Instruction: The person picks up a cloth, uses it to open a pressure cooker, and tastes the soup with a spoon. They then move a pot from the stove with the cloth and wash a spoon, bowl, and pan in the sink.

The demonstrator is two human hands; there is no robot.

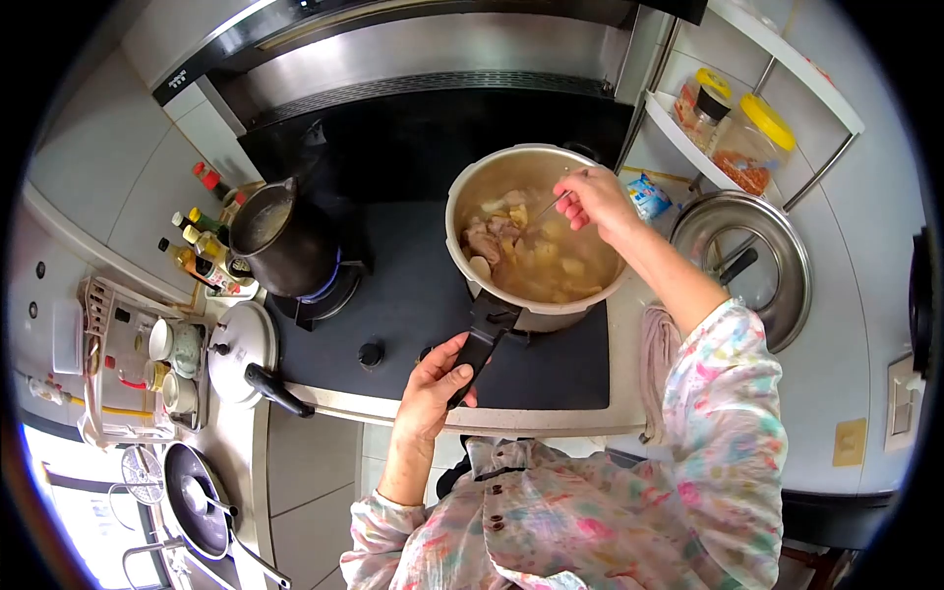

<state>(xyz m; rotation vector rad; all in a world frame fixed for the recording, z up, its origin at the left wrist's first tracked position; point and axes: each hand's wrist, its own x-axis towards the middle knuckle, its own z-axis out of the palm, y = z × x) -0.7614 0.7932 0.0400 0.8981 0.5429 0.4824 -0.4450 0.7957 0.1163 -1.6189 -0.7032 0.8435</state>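
Note:
A large silver pot (pixel 616 287) stands on the right part of the black stove, filled with broth, meat pieces and pale chunks. My left hand (pixel 439 385) is wrapped round the pot's long black handle (pixel 478 349). Over the pot's right side, my right hand (pixel 593 202) pinches a thin metal utensil (pixel 551 206) that slants down towards the food. Its lower end cannot be made out in the broth.
A dark pot (pixel 285 246) sits over a blue flame on the left burner. Left of the stove are a pressure cooker lid (pixel 241 344) and sauce bottles (pixel 202 246). At the right lie a glass lid (pixel 792 265) and a cloth (pixel 657 359). A corner shelf (pixel 688 147) holds jars.

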